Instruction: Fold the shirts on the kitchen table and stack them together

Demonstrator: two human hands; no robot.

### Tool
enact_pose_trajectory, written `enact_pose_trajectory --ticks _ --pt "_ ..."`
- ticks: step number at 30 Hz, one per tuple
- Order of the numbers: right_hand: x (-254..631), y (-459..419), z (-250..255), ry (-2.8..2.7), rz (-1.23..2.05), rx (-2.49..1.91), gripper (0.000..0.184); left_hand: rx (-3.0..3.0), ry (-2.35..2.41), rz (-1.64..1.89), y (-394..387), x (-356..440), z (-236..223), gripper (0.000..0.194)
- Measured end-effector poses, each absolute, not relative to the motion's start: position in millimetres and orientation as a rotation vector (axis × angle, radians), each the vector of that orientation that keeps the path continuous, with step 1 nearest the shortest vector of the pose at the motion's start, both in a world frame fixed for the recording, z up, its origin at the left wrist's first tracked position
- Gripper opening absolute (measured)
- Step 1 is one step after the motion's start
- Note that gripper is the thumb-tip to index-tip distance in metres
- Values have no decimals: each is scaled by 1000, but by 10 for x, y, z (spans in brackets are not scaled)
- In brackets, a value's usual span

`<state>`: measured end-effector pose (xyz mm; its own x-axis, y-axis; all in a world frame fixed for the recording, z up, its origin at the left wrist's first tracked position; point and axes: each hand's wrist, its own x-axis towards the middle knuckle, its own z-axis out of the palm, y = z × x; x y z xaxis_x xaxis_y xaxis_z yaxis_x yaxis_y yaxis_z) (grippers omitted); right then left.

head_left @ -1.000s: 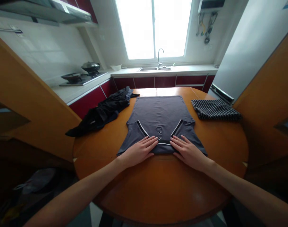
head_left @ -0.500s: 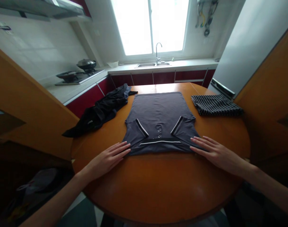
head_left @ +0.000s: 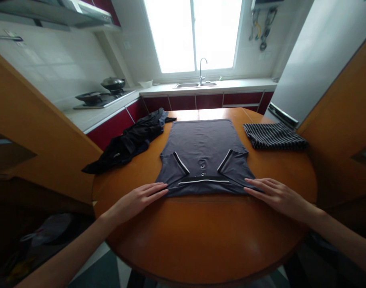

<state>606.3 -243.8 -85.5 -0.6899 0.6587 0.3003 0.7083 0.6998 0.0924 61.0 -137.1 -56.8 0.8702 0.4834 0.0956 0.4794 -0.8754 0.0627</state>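
Note:
A dark grey polo shirt (head_left: 205, 138) lies spread on the round wooden table, its collar end nearest me. Both short sleeves, trimmed in black and white, are turned inward over the body. A buttoned placket shows in the middle, just beyond the striped collar edge. My left hand (head_left: 141, 200) is at the shirt's near left corner, fingers together and closed on the fabric edge. At the near right corner my right hand (head_left: 277, 196) likewise has its fingers closed on the edge. Both thumbs are mostly hidden.
The wooden table (head_left: 201, 236) has a rounded edge. A black garment pile (head_left: 129, 142) lies crumpled at its left, and a folded striped cloth (head_left: 274, 136) at its right. Behind are a sink (head_left: 187, 85), a stove with pans (head_left: 113, 83), and a fridge (head_left: 297, 68).
My fingers, flatter and more spread on the shirt's near corners before, have drawn together at its edge. The shirt has stayed nearly in place; the view has tilted slightly.

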Motion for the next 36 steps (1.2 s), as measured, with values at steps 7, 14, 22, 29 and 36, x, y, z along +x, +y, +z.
enact_pose_trajectory --ticks 7,14,22,29,36 --pt "6134 -2263 -937 -2630 -342 -981 49 3026 662 354 -1206 649 -645 40" --pt "6188 -2267 -953 -2571 -295 -961 42 2930 672 449 -1206 637 -645 37" --pt "6183 -2591 -804 -2484 -193 -945 41 2841 622 511 -1562 629 -489 35" --pt "6154 -3017 -524 -2488 -39 -977 44 2618 645 396 -1981 507 -271 36" --pt "6082 -2953 -512 -2350 235 -1016 37 2474 768 318 -1901 622 -194 31"
